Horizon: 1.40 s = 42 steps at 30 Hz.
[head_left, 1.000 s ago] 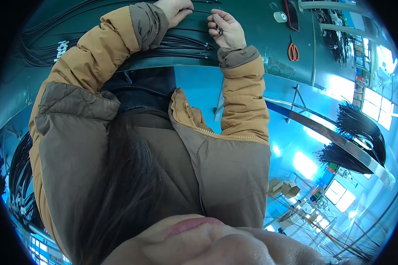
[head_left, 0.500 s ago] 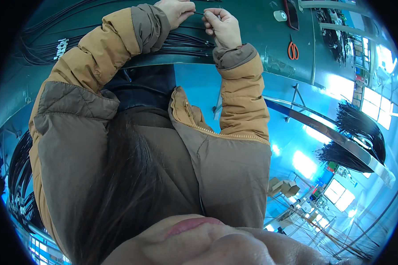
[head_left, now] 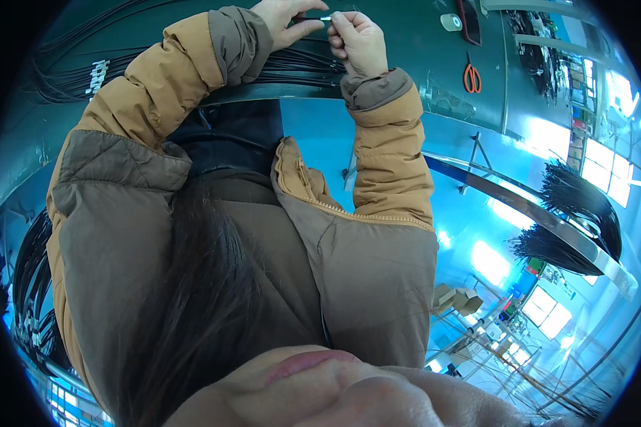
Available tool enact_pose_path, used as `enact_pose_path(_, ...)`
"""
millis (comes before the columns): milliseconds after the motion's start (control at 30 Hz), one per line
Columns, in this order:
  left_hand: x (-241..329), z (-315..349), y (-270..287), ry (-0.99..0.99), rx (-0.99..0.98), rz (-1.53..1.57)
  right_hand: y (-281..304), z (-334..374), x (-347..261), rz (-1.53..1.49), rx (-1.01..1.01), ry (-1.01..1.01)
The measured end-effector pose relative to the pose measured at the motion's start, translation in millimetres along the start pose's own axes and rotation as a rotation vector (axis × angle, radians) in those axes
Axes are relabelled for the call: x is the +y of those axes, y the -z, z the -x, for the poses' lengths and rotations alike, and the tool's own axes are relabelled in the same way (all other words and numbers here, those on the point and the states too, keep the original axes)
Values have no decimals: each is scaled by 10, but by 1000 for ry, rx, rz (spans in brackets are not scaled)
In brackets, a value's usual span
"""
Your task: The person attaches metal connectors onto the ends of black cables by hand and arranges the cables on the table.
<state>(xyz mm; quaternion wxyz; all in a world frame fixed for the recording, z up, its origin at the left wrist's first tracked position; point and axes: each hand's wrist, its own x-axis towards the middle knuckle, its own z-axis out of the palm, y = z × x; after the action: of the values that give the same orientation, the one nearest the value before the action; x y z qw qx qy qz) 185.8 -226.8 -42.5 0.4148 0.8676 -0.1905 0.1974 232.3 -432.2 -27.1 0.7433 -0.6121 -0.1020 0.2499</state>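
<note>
At the top of the view, over the green table, my left hand (head_left: 286, 21) has its thumb and forefinger parted. A thin black cable (head_left: 308, 19) runs through the gap between them, with a small white tip (head_left: 325, 18) at its right end. Close on the right, my right hand (head_left: 361, 43) pinches at that white tip, its other fingers curled in. Whether the left hand's hidden fingers touch the cable cannot be seen. Below both hands, a bundle of black cables (head_left: 303, 67) lies along the table.
Orange-handled scissors (head_left: 471, 77) lie on the green table (head_left: 434, 67), right of my hands. Beyond them are a white roll (head_left: 450, 23) and a dark red-edged object (head_left: 470, 21). White tags (head_left: 98, 77) mark cables at left. Black cable bundles (head_left: 580, 213) hang over a metal rail at right.
My left thumb and forefinger have parted from their pinch on the cable. The white tip now shows between the hands. My right hand stays nearly in place.
</note>
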Motion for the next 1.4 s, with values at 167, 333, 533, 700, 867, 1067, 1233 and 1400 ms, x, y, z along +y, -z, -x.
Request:
enact_pose_path(167,1,-15,34,13,1,9,43,-19,-16,-422,-167,-241)
enact_pose_path(333,-42,25,6,-11,57,-32,163,-27,80,-403,-99,-155)
enact_pose_path(533,-46,32,-28,-22,70,-28,168,-32,95,-487,-88,-103)
enact_pose_path(700,-76,23,-24,-41,21,-55,56,-1,42,-332,6,-52)
enact_pose_path(867,-38,32,-21,-2,49,-37,35,-4,17,-377,21,-88)
enact_pose_path(1067,-44,34,-11,-11,6,-54,84,-10,88,-399,32,-111)
enact_pose_path(1233,-24,34,-7,-8,34,-29,95,-1,97,-351,36,-78)
enact_pose_path(1400,-48,30,-20,-29,76,-30,112,23,94,-430,-7,-139)
